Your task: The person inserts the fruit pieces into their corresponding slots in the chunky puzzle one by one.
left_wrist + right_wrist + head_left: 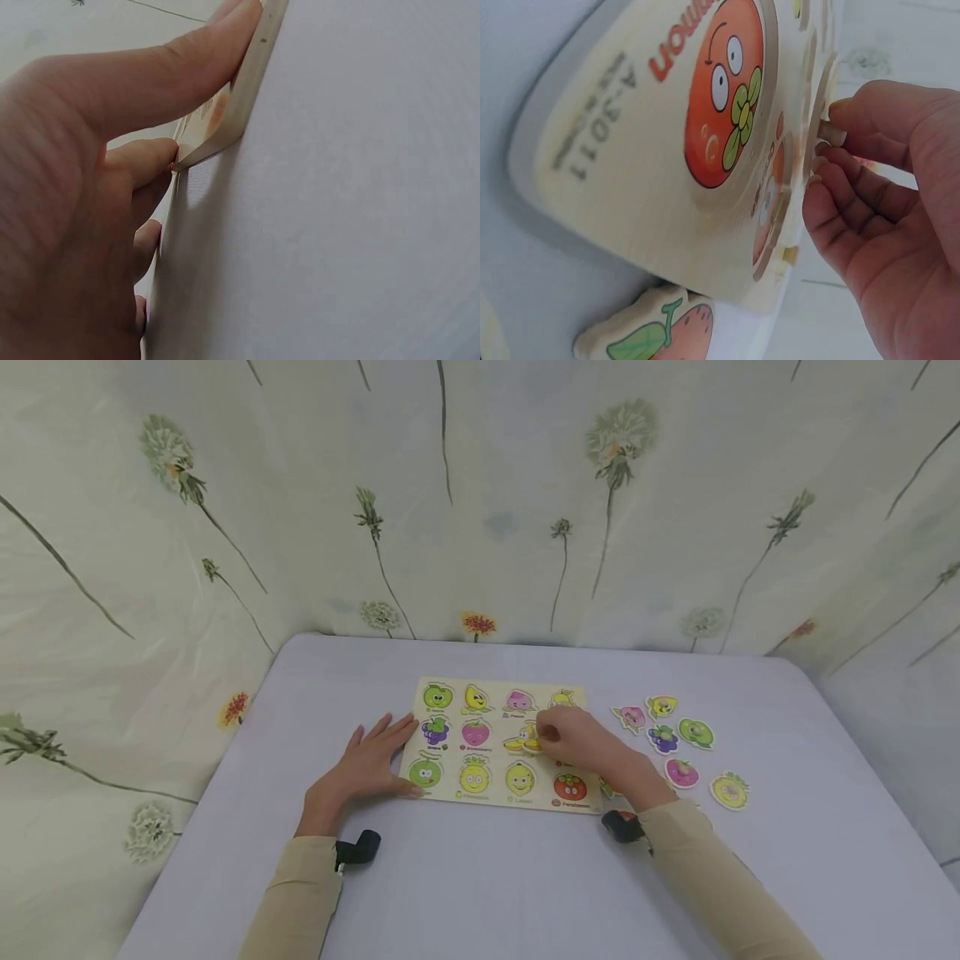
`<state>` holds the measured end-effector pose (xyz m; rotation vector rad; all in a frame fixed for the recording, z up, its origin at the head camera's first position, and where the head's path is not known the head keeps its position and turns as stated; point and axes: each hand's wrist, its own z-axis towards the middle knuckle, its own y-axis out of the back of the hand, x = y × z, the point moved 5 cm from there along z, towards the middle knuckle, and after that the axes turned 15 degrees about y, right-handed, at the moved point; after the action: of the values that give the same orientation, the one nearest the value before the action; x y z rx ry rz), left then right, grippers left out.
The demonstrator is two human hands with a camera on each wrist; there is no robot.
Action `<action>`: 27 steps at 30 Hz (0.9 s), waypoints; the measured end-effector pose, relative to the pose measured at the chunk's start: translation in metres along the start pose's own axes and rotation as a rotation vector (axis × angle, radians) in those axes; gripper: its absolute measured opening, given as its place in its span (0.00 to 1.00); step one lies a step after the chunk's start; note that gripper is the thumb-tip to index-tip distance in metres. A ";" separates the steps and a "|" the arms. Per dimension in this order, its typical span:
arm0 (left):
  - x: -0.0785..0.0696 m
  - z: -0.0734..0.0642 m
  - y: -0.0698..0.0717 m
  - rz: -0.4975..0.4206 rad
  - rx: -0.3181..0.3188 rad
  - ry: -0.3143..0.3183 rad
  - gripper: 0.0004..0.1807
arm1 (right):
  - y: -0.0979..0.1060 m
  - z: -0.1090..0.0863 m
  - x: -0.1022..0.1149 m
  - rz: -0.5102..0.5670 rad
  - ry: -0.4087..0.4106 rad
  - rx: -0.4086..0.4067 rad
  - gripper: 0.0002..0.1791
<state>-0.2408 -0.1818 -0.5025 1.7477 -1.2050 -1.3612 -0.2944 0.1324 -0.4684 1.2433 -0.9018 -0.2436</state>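
Observation:
A wooden fruit puzzle board (450, 794) lies on the table with several printed fruits, among them a red persimmon (735, 97) at its near right corner. My left hand (367, 768) is spread at the board's left side. Its thumb (187, 71) lies along the near edge and its other fingers touch the left edge. Over the middle row, my right hand (581, 739) pinches a small wooden peg (832, 135) on a yellow banana piece (517, 744). The piece appears edge-on in the right wrist view, close over the board.
Right of the board lie several loose fruit pieces, including a grape piece (663, 739), a green piece (697, 733) and a pineapple piece (730, 791). A red-orange piece with a green leaf (660, 334) is beside the board's near right side. A floral curtain (487, 527) hangs behind the table.

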 end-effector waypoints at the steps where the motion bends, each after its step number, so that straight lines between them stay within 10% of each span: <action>1: 0.000 0.000 0.000 -0.003 0.003 0.002 0.62 | 0.000 0.001 0.001 -0.004 0.006 0.000 0.03; 27: -0.004 -0.003 0.004 -0.010 0.016 0.012 0.62 | -0.009 0.016 0.009 0.006 0.009 0.003 0.05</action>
<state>-0.2397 -0.1799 -0.4963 1.7721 -1.2054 -1.3488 -0.2970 0.1123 -0.4712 1.2432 -0.8980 -0.2322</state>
